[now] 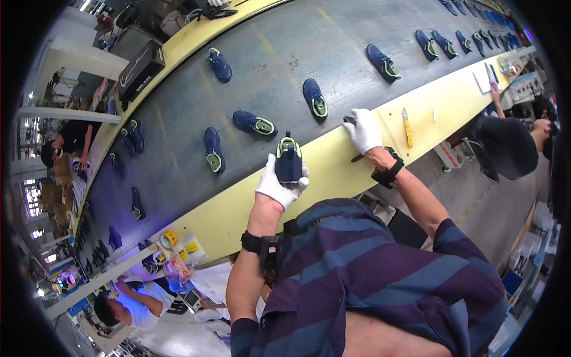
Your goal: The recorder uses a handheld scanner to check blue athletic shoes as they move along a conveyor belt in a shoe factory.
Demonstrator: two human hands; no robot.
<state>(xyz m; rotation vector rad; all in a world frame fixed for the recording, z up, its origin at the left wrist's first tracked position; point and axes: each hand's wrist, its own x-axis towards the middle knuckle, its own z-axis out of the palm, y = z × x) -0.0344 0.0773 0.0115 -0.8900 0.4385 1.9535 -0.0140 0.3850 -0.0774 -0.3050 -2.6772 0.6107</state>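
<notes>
My left hand (279,185), in a white glove, holds a navy shoe (289,165) with lime-green lining from below, its heel toward me. Over the light yellow bench edge, my white-gloved right hand (364,132) has its fingers curled. A small dark object (350,119) shows at its fingertips, too little of it visible to name. Part of a dark thin thing (357,158) sticks out beside that wrist. Closest on the grey belt are a navy shoe (254,123) left of the held one and another navy shoe (314,99) beyond it.
Several more navy shoes, such as one shoe (382,63), lie along the belt (267,65). A yellow cutter (407,128) rests on the bench ledge (428,110) to the right. Tape (169,239) sits at the left. Other people work at both sides; a dark chair (505,146) stands right.
</notes>
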